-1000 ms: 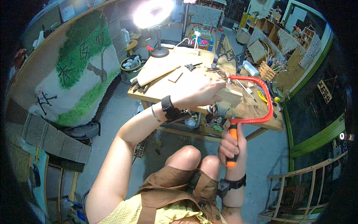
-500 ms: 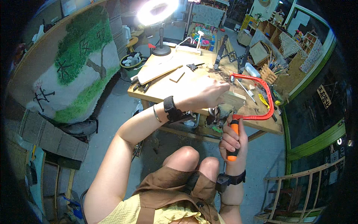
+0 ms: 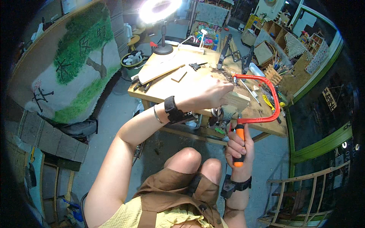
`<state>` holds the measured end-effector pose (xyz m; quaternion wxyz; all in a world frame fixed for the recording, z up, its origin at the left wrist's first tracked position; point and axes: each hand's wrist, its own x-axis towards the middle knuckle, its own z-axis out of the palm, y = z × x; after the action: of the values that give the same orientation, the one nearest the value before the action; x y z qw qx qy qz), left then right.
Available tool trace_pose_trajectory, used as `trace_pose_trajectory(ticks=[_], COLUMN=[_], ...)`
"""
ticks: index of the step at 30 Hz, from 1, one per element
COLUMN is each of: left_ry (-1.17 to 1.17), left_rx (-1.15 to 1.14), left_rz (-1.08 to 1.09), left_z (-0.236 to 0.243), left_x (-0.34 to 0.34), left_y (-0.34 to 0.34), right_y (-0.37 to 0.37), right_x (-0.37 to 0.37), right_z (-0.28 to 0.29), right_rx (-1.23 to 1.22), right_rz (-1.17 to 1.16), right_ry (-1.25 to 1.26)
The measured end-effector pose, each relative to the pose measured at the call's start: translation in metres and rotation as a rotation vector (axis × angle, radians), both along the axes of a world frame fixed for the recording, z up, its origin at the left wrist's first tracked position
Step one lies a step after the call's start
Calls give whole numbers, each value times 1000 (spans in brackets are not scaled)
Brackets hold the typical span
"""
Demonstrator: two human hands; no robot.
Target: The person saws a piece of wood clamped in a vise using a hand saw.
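Observation:
My right hand is wrapped round the orange-and-black handle of a coping saw with a red bowed frame. The saw's frame curves away to the right, and its thin blade runs beside a pale wood block at the table's near edge. My left hand lies closed over the left part of that block, its fingers curled and their tips partly hidden. Below the block a clamp-like fixture shows dimly. Bright lamp light washes out part of the left hand.
On the wooden table lie a flat board, a small wood strip and a black clamp. A ring lamp stands at the back left. Hand tools lie right of the block. A green-framed glass door is at right.
The saw handle and my right hand have shifted slightly toward me. My left hand stays on the wood block, and the whole view has moved a little.

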<state>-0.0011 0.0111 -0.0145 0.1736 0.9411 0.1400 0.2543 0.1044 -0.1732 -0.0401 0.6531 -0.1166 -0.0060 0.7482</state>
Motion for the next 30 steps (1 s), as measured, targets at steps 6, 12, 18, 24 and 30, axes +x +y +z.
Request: trace_pose_trajectory(ticks=[6, 12, 18, 24, 30], left_ry=[-162, -141, -72, -112, -84], left_rx=[-51, -122, -188, -113, -77], left_rz=[-105, -97, -57, -54, -35], left_z=[-4, -13, -1, -8, -5], left_x=[5, 8, 4, 9, 6], left_y=[-1, 6, -4, 3, -1], right_y=[-27, 7, -26, 16, -18], right_x=[-3, 2, -1, 10, 0], right_z=[-4, 4, -3, -8, -3], right_rx=[88, -8, 58, 28, 18], right_rz=[-3, -8, 45, -51, -4], right_ry=[46, -8, -17, -133, -60])
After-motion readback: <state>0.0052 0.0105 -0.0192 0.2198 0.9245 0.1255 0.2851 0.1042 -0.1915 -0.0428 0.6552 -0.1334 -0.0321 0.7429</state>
